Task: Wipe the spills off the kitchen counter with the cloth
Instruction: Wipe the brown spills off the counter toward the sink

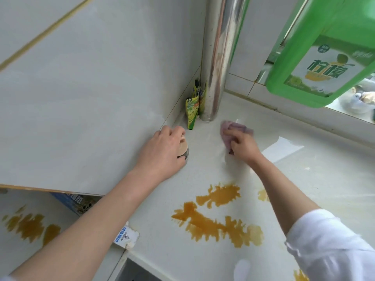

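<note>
A pale kitchen counter (203,151) runs into a corner formed by grey wall tiles on the left and a window sill at the far right. A shiny metal pipe (218,57) stands upright in that corner, with green sachets (192,110) leaning against the wall just left of its base. A green bottle (324,57) with a lemon label hangs into view at upper right. Orange-brown spills (217,220) lie on the near part of the counter, between the two forearms; more orange marks show at the near right edge. The right hand (243,145) has its fingers curled over a bunched pinkish-purple cloth (233,128), pressing it to the counter near the pipe base, well beyond the spills. The left hand (162,153) grips a small jar with a tan lid (183,150) from above, close to the left wall. A blue and white carton (81,203) lies near the left forearm.
</note>
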### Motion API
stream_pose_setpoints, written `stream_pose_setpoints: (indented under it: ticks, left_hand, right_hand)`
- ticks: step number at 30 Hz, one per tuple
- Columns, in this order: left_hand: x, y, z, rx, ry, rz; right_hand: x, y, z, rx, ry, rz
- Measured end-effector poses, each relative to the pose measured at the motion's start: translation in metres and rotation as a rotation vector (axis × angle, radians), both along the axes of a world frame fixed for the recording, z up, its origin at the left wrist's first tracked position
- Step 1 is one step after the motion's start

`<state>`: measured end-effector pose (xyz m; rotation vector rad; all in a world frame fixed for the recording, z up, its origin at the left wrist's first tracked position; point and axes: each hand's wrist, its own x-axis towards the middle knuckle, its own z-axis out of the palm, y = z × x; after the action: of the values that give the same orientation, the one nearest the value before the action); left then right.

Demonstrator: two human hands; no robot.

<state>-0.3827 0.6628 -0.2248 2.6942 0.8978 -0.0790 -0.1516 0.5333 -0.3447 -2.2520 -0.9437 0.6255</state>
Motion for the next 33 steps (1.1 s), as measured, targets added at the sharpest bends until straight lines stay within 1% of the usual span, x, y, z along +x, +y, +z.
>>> stream_pose_setpoints:
  ticks: [1, 3, 4, 6, 8, 10, 13, 14, 15, 17, 20, 22, 23, 24, 25, 26, 27, 28, 30, 31, 32, 33]
  left_hand:
    - [0.006, 0.002, -0.001, -0.008, -0.019, 0.006]
    - [0.020, 0.008, -0.005, -0.018, -0.049, 0.010]
    - [0.028, 0.010, -0.006, -0.012, -0.060, 0.000]
    - [0.039, 0.014, -0.010, 0.013, -0.082, -0.034]
    - [0.049, 0.018, -0.013, 0.036, -0.087, -0.062]
    - [0.056, 0.021, -0.016, 0.046, -0.081, -0.073]
    - [0.063, 0.028, -0.022, 0.061, -0.058, -0.080]
    - [0.064, 0.030, -0.024, 0.056, -0.055, -0.076]
    - [0.066, 0.032, -0.025, 0.046, -0.054, -0.076]
    - [0.067, 0.035, -0.025, 0.025, -0.047, -0.076]
    - [0.063, 0.032, -0.021, 0.078, -0.063, -0.104]
    - [0.049, 0.025, -0.017, 0.160, -0.164, -0.162]
    - [0.038, 0.019, -0.017, 0.206, -0.237, -0.190]
    - [0.024, 0.014, -0.019, 0.255, -0.306, -0.211]
    - [0.011, 0.010, -0.024, 0.298, -0.354, -0.230]
    - [-0.004, 0.008, -0.032, 0.307, -0.349, -0.250]
    - [-0.017, 0.006, -0.041, 0.244, -0.270, -0.260]
    - [-0.027, 0.005, -0.052, 0.131, -0.138, -0.253]
    - [-0.040, 0.002, -0.075, -0.085, 0.227, -0.232]
    - [-0.043, 0.000, -0.083, -0.130, 0.372, -0.225]
    - [-0.043, -0.002, -0.088, -0.153, 0.457, -0.216]
    - [-0.041, -0.003, -0.090, -0.171, 0.487, -0.205]
  right_hand:
    - [-0.001, 0.002, -0.002, 0.012, -0.074, -0.024]
    - [-0.019, 0.001, -0.011, 0.078, -0.138, 0.053]
    - [-0.034, -0.004, -0.009, 0.078, -0.109, 0.141]
    - [-0.064, -0.025, -0.005, -0.006, -0.018, 0.305]
    - [-0.069, -0.054, 0.002, -0.053, 0.032, 0.360]
    - [-0.048, -0.075, 0.003, 0.004, -0.013, 0.249]
    - [-0.012, -0.083, -0.001, -0.049, -0.069, -0.102]
    - [-0.011, -0.078, -0.002, -0.085, -0.081, -0.152]
    - [-0.015, -0.072, -0.004, -0.107, -0.109, -0.152]
    - [-0.039, -0.054, -0.005, -0.102, -0.164, -0.028]
    - [-0.095, -0.028, -0.007, -0.038, -0.122, 0.319]
    - [-0.129, -0.026, -0.003, -0.008, -0.101, 0.595]
    - [-0.135, -0.031, -0.001, 0.009, -0.091, 0.675]
    - [-0.133, -0.036, 0.002, 0.024, -0.068, 0.686]
    - [-0.125, -0.041, 0.004, 0.037, -0.046, 0.629]
    - [-0.114, -0.043, 0.003, 0.038, -0.045, 0.524]
    - [-0.105, -0.044, -0.001, 0.042, -0.062, 0.394]
    - [-0.097, -0.042, -0.004, 0.020, -0.099, 0.268]
    - [-0.103, -0.034, -0.010, -0.025, -0.180, 0.101]
    - [-0.113, -0.030, -0.013, -0.018, -0.226, 0.077]
    - [-0.125, -0.029, -0.015, 0.000, -0.254, 0.093]
    - [-0.139, -0.031, -0.017, 0.024, -0.262, 0.156]
